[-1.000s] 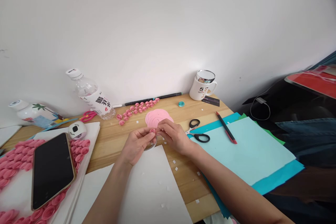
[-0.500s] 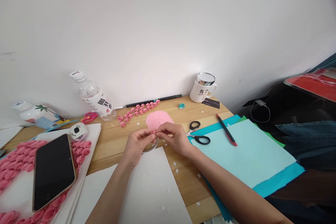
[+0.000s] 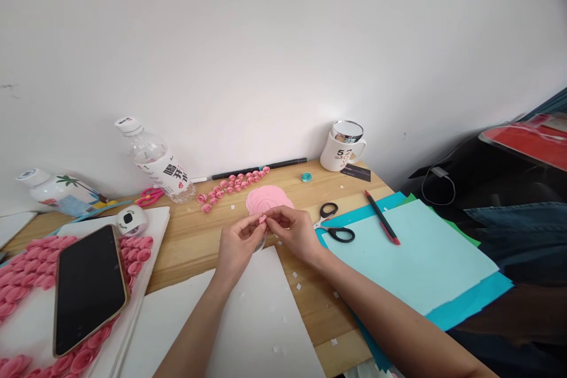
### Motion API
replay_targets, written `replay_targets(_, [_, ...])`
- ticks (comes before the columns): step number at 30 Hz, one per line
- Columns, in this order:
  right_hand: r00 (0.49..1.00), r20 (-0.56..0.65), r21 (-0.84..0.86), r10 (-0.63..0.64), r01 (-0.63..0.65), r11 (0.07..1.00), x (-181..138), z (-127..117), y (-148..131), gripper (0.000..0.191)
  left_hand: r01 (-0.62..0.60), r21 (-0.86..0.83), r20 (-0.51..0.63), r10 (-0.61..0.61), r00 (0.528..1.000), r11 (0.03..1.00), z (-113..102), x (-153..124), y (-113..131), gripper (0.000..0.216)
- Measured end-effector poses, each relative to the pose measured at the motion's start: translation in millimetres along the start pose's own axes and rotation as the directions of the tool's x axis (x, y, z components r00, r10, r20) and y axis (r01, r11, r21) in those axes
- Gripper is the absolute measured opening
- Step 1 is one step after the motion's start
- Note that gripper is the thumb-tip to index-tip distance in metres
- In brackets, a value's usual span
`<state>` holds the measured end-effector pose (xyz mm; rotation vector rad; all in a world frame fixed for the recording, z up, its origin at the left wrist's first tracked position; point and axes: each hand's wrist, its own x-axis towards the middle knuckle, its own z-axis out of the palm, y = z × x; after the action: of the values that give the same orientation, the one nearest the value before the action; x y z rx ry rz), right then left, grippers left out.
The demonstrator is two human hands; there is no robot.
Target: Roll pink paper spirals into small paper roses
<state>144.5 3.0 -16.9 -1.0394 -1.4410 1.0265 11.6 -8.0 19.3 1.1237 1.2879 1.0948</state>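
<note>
Between the fingertips of both hands is a small pink paper rosette (image 3: 263, 220), mostly covered by the fingers. My left hand (image 3: 239, 243) pinches it from the left. From the right, my right hand (image 3: 296, 233) pinches it too, thumb and fingers pressed together. Just behind the hands lies a stack of pink paper circles (image 3: 267, 196). Partly hidden under the fingers is a roll of clear tape (image 3: 259, 244). Rows of finished pink rosettes (image 3: 234, 183) sit farther back, near the wall. Black-handled scissors (image 3: 333, 225) lie to the right of my right hand.
White paper (image 3: 261, 313) lies below the hands, with small white scraps about. At right are blue sheets (image 3: 411, 254) with a black-red pen (image 3: 383, 218). A mug (image 3: 341, 150) and a bottle (image 3: 159, 165) stand by the wall. At left, a phone (image 3: 91, 289) rests on rosette-covered board.
My left hand has shifted slightly right, closer to my right hand. The fingers have turned the rosette, and less of the tape roll shows now.
</note>
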Motion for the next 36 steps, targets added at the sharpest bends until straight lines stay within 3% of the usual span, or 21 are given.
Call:
replay_targets(7, [0.985,-0.053,-0.214,-0.163,0.148,0.966,-3,1,2,0.013,-0.014,-0.043,0.016,0.015,1.000,0.999,2,0,-2,0.026])
replay_targets(13, [0.937,0.017,-0.468,-0.349,0.316,0.826,-6,-1,4,0.015,-0.117,0.054,-0.036,0.119,0.992,0.992,4,2,-14,0.018])
replay_targets(16, [0.951,-0.004,-0.392,-0.309,0.283,0.875,-5,0,2,0.017,-0.149,0.094,-0.061,0.155,0.986,0.984,4,2,-13,0.016])
replay_targets(21, [0.982,0.012,-0.174,-0.191,0.190,0.966,-1,-1,1,0.019,0.032,-0.078,-0.033,-0.035,0.999,0.996,1,2,-5,0.020])
replay_targets(26, [0.954,0.038,-0.255,-0.298,0.297,0.920,0,-3,3,0.022,0.091,-0.106,0.047,-0.086,0.995,0.990,-2,4,-9,0.023])
replay_targets(36, [0.913,0.061,-0.378,-0.404,0.396,0.837,0,-2,5,0.017,0.080,-0.087,0.139,-0.067,0.988,0.993,-4,2,-7,0.029])
